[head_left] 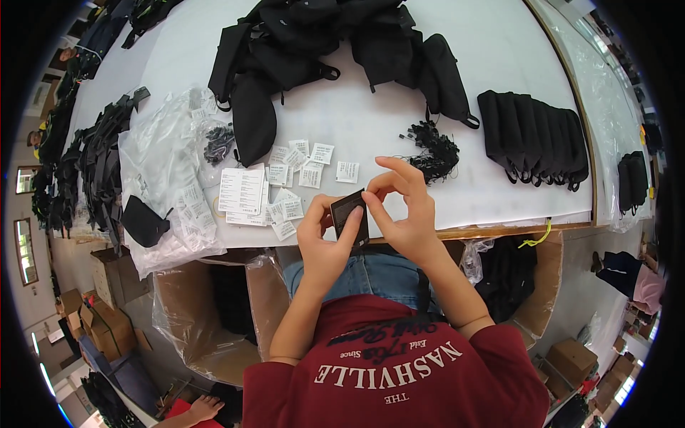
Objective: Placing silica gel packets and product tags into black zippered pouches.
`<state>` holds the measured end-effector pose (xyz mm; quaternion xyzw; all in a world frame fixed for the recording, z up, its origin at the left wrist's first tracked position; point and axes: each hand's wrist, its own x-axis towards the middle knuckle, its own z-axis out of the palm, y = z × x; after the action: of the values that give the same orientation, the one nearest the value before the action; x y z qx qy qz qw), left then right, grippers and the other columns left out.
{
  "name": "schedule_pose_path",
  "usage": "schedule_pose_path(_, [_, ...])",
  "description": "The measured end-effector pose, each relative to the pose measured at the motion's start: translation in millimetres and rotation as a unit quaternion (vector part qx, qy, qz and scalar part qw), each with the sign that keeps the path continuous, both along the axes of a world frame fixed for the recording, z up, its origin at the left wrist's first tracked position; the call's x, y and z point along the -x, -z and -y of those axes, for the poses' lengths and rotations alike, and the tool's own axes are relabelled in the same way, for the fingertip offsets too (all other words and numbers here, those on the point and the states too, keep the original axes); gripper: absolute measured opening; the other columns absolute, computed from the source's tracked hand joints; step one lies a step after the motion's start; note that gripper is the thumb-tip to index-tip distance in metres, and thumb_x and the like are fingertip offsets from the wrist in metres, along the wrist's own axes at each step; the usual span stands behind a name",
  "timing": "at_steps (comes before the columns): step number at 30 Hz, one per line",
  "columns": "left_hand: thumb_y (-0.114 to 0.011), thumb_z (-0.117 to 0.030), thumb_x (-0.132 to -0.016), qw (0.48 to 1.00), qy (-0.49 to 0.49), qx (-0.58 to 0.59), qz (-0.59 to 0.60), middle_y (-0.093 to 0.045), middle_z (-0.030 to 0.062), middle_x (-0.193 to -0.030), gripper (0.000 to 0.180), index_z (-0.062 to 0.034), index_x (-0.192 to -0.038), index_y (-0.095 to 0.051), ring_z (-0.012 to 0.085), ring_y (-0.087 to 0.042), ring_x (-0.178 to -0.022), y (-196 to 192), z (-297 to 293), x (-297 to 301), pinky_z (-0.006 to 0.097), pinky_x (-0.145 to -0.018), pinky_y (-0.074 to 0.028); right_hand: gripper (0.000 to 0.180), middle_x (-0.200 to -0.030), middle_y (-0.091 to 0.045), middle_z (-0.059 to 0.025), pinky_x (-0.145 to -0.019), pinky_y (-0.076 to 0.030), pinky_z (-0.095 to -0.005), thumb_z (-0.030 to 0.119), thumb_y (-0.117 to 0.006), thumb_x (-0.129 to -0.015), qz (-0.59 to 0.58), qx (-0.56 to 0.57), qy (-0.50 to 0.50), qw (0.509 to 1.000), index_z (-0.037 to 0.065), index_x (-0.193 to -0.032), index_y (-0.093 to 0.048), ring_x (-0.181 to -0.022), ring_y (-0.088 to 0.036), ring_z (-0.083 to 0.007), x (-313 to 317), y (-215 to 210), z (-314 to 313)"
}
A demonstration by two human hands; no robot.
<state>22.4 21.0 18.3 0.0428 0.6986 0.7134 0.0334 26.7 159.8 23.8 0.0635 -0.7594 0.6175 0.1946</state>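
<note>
My left hand point(322, 234) grips a flat black rectangular card point(344, 207), like a hang tag, with the thumb across its face. At the card's upper right corner, the thumb and index finger of my right hand point(412, 217) are pinched together; whether a thread is between them is too small to tell. Small white printed packets point(311, 175) lie on the table beyond my hands. To their left is a stack of white printed cards point(241, 192). A bundle of black tag strings point(434, 153) lies past my right hand.
Black zip pouches point(253, 125) are heaped at the far side of the white table point(399, 118); more pouches point(531, 135) stand in a row at right. A clear plastic bag point(160, 171) covers the left. Open cartons point(193, 299) stand below the table edge. Another person's hand point(205, 408) shows lower left.
</note>
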Motion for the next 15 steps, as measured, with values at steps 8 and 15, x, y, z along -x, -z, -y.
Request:
schedule_pose_path(8, [-0.067, 0.004, -0.077, 0.985, 0.008, 0.085, -0.147, -0.056, 0.0037, -0.077, 0.011, 0.0022, -0.087, -0.063, 0.0092, -0.051, -0.062, -2, 1, 1, 0.021, -0.055, -0.040, 0.032, -0.080, -0.059, -0.0043, -0.069, -0.046, -0.0244, -0.001, -0.065, -0.081, 0.065, 0.093, -0.024, 0.993, 0.002, -0.111, -0.053, -0.070, -0.057, -0.0114, -2, 2, -6])
schedule_pose_path(15, [-0.057, -0.008, -0.090, 0.981, 0.120, -0.152, -0.028, -0.057, 0.0085, -0.091, 0.012, 0.0033, -0.089, -0.063, 0.0105, -0.053, -0.077, 13, 17, 1, 0.021, -0.068, -0.042, 0.009, -0.080, -0.058, -0.0031, -0.064, -0.044, -0.0220, 0.000, -0.067, -0.080, 0.146, 0.142, -0.087, 0.975, 0.000, -0.087, -0.060, -0.071, -0.054, -0.0089, -11, -4, -21])
